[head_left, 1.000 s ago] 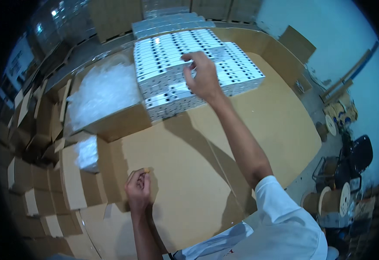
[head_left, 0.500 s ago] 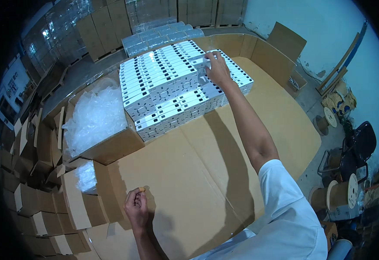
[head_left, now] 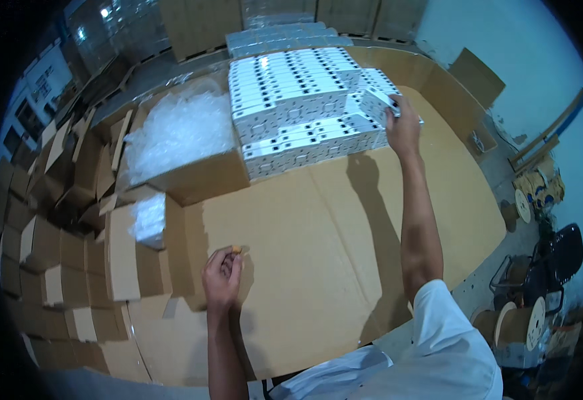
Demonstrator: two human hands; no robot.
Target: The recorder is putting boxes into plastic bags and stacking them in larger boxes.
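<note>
Cardboard table [head_left: 345, 220] bare mid-way, right hand [head_left: 403, 127] fingers gripping white box [head_left: 379, 101] at stack edge — left hand [head_left: 222, 279] pinching small tan piece [head_left: 237, 250]

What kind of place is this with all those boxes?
Probably a packing room or warehouse: stacked small white boxes, an open carton of clear plastic bags, folded cardboard cartons, and a cardboard-covered table.

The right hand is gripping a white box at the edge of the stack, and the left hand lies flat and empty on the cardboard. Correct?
Not quite. In the head view the left hand is not empty: its fingers pinch a small tan object over the cardboard. The right hand does grip a white box at the stack's edge.
</note>
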